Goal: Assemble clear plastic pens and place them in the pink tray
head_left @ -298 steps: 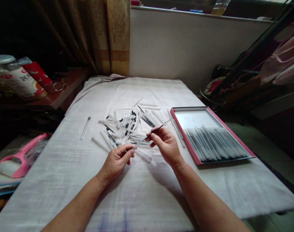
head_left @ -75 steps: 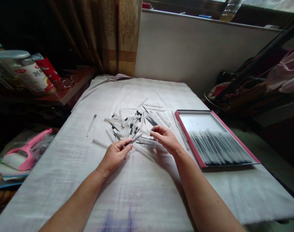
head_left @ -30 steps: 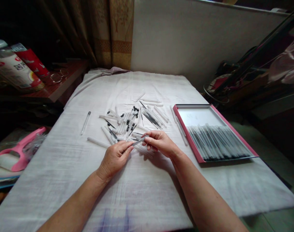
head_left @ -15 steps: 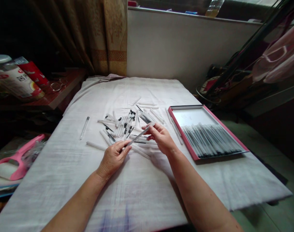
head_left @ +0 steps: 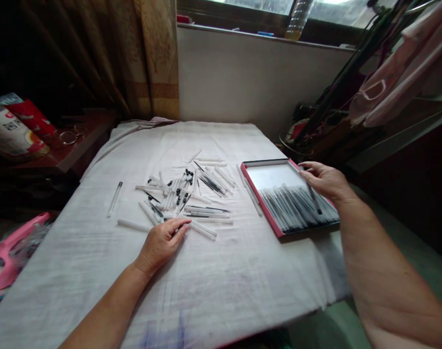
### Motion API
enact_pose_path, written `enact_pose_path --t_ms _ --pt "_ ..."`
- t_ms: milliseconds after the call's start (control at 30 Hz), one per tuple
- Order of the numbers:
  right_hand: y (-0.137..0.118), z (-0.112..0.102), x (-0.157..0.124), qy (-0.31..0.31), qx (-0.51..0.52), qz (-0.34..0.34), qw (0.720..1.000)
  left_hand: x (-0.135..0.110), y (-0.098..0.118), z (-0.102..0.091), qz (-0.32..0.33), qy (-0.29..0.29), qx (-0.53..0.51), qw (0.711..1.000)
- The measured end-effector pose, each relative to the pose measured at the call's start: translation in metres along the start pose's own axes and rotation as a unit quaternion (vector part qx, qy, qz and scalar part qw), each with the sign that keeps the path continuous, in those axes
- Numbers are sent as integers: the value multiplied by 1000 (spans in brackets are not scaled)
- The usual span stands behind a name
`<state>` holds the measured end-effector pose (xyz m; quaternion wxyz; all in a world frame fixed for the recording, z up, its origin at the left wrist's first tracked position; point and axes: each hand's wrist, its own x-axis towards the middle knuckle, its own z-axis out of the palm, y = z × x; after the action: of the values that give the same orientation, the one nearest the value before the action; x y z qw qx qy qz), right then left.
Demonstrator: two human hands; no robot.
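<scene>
My right hand [head_left: 326,182] is over the right side of a shallow pink-edged box [head_left: 259,206]. Its thumb and fingers are closed on a pen [head_left: 314,198], whose dark tip points down toward the near side. Inside the box lies a row of clear pens [head_left: 293,208] with black ends. My left hand [head_left: 166,240] rests on the cloth at the near edge of a loose pile; its fingers are loosely bent, thumb slightly apart, and I see nothing in them. The pile has clear pen barrels [head_left: 175,194], thin black refills [head_left: 211,183] and small black caps [head_left: 188,175].
A single capped pen [head_left: 115,199] lies left of the pile. Long clear tubes [head_left: 250,190] lie along the box's left side. A white cloth [head_left: 206,291] covers the table. On the left are a jar [head_left: 13,131], glasses [head_left: 72,134] and a pink-handled object [head_left: 13,252].
My right hand has moved right, from the pile to over the box, carrying the pen. My left hand has let go of the pen and stays by the pile. The view has shifted slightly.
</scene>
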<state>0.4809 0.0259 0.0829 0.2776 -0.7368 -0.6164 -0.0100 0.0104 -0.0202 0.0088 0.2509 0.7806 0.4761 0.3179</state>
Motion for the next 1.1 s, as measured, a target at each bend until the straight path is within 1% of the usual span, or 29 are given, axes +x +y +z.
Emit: enact_pose_path --t_ms 100,167,233,300,367,467,500,567,633,700,900,967,1033,1100 --pt "9 9 -5 -73 -51 45 995 0 -1 0 0 1 4 1000" --pt "9 16 -11 -105 -80 55 990 0 -1 0 1 0 6 1000" --pt "10 22 -16 -122 -112 56 985 0 -1 0 -1 -3 9 1000" --pt "10 24 -19 -117 -148 51 981 0 -1 0 -3 -5 12 1000" --pt "9 26 -18 -97 -169 22 981 0 0 0 -2 -5 12 1000" --pt "1 29 -14 -83 -151 -70 982 0 0 0 0 -1 11 1000" --pt "-2 30 -13 -93 -148 -95 980 0 0 0 2 0 10 1000" --pt "-10 32 -11 -131 -169 -115 970 0 -1 0 9 1 11 1000" --pt "-16 33 -11 -175 -214 -107 955 0 -2 0 19 2 14 1000" --pt "-18 33 -13 -199 -250 -97 943 -1 -2 0 27 3 16 1000" --pt "-16 30 -23 -194 -288 -81 934 -2 -3 0 28 3 10 1000" --pt "-21 30 -23 -168 -282 -84 941 -1 -3 0 25 4 7 1000" --pt "-36 32 -24 -120 -254 -108 954 -1 -3 0 23 6 2 1000" --pt "-61 37 -26 -82 -210 -138 964 -1 -3 0 21 8 -2 1000"
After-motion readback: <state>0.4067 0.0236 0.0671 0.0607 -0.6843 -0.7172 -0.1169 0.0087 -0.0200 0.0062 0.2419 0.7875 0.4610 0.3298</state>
